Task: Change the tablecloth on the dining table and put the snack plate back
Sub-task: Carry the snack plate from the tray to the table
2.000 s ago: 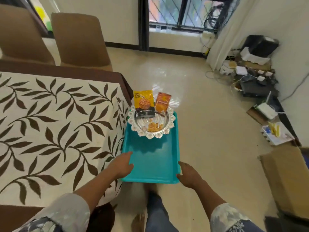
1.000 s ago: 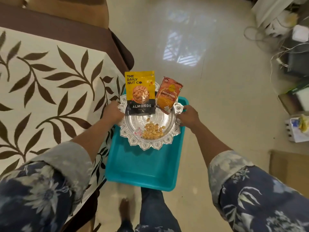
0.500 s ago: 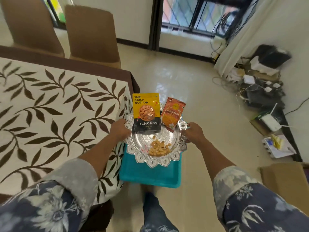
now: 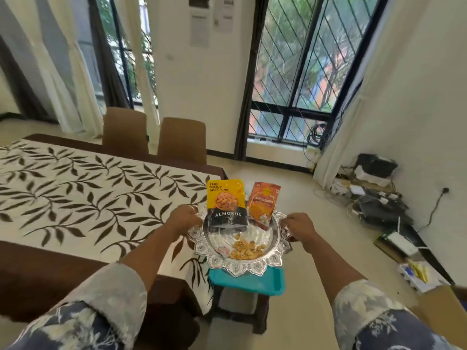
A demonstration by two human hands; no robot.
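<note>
A silver snack plate [image 4: 237,267] with a scalloped rim is held in the air above a teal tray [image 4: 249,281]. My left hand [image 4: 183,218] grips its left rim and my right hand [image 4: 299,227] grips its right rim. On the plate stand a yellow almonds packet [image 4: 225,203] and an orange snack packet [image 4: 262,204], with loose nuts [image 4: 246,250] at the front. The dining table to the left wears a cream tablecloth [image 4: 75,198] with brown leaves.
The teal tray lies on a dark stool [image 4: 240,309] by the table's right end. Two brown chairs [image 4: 182,140] stand behind the table. Cables, boxes and devices [image 4: 374,195] crowd the floor along the right wall. A cardboard box [image 4: 444,306] sits at the lower right.
Both hands left the teal tray's near edge, took the silver plate by its rims and lifted it off the tray. My view rose toward the windows.
</note>
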